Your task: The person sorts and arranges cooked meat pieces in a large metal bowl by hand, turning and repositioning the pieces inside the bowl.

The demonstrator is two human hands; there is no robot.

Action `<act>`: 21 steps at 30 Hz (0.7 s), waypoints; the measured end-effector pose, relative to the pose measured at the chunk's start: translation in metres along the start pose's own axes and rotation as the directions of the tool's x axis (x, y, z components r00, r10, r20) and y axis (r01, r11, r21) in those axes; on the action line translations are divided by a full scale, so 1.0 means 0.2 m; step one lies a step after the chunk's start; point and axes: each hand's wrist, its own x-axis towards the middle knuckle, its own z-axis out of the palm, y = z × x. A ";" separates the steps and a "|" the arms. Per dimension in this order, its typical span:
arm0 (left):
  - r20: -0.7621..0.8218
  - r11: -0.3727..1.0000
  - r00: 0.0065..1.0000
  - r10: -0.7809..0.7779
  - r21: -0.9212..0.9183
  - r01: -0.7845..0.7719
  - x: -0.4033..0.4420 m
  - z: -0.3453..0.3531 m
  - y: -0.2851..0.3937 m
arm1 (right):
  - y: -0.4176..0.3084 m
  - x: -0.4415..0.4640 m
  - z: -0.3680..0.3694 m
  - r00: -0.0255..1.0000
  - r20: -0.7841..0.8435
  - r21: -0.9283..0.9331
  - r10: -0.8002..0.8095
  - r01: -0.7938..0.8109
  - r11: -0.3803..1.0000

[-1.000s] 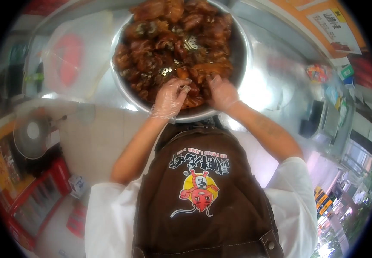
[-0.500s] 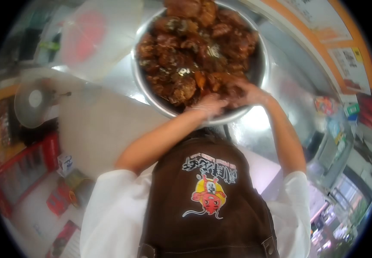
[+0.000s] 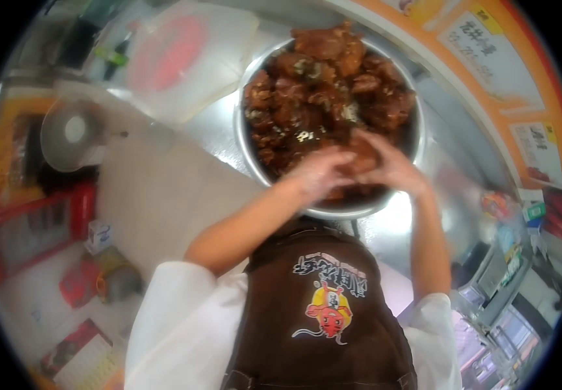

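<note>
A large round metal bowl (image 3: 242, 140) is heaped with dark, glossy braised meat (image 3: 294, 97). Over its near side, my left hand (image 3: 323, 172) and my right hand (image 3: 395, 166) face each other. Between them they grip one brown piece of meat (image 3: 363, 157), with fingers curled round it from both sides. A whitish sheen on my hands looks like thin clear gloves. Sauce glistens on the heap, and the undersides of my fingers are hidden.
The bowl stands on a shiny metal counter (image 3: 222, 140). To its left lies a clear plastic sheet (image 3: 229, 58) with a red patch. An orange-edged ledge with price signs (image 3: 489, 58) curves along the right. A round pan-like thing (image 3: 66, 133) is farther left.
My hands have risen from deep in the meat near the bowl's rim, and a piece now shows between them. The whole view has shifted, so the bowl appears lower and farther right.
</note>
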 end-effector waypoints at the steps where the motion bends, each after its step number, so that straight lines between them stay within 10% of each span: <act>1: 0.042 1.000 0.999 -0.001 0.028 0.000 -0.01 -0.08 0.05 | -0.03 0.05 0.05 0.999 -0.033 0.013 -0.012 0.013 1.000; 8: 0.034 0.974 0.995 -0.094 0.209 0.085 -0.10 -0.22 0.33 | -0.01 0.21 0.25 0.998 -0.049 0.384 -0.042 0.058 0.921; 12: -0.058 0.942 0.996 -0.069 0.326 0.084 -0.14 -0.16 0.39 | -0.08 0.20 0.29 0.970 -0.084 0.805 0.228 -0.069 0.589; 15: -0.164 0.879 0.963 0.212 0.462 -0.114 -0.16 -0.18 0.40 | -0.08 0.34 0.30 0.924 -0.270 0.727 0.272 0.011 0.687; 18: -0.228 0.862 0.887 0.402 0.420 -0.282 -0.10 -0.28 0.43 | -0.27 0.50 0.19 0.930 -0.344 0.252 0.127 -0.039 0.967; 21: -0.268 0.850 0.824 0.498 0.341 -0.403 -0.01 -0.32 0.51 | -0.38 0.74 0.23 0.865 -0.491 -0.262 -0.104 -0.033 0.964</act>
